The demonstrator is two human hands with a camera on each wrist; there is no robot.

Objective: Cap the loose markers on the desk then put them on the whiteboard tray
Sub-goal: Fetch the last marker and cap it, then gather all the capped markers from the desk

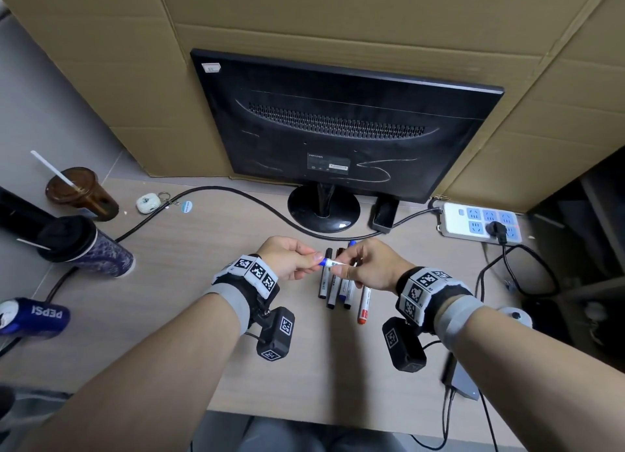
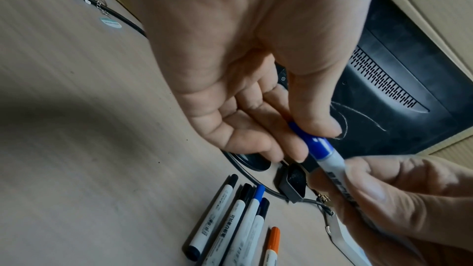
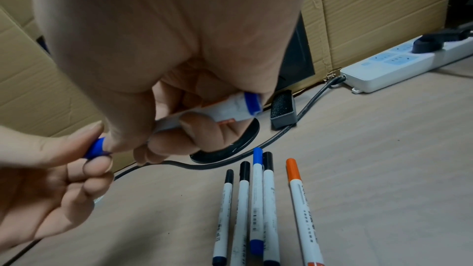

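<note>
Left hand [image 1: 287, 257] pinches the blue cap [image 2: 311, 139] between thumb and fingertips, and the right hand [image 1: 368, 265] grips the white barrel of the blue marker [image 2: 330, 164], fingers curled round it, both held just above the surface [image 1: 189, 248]. Cap sits on the marker's end; whether fully seated, can't tell. Directly beneath, five capped markers [image 3: 258, 199] lie side by side, the orange-capped one [image 3: 298, 195] rightmost. Farther back stands a monitor [image 1: 338, 126]; a power strip [image 1: 480, 223] lies far right, cups [image 1: 84, 242] far left.
</note>
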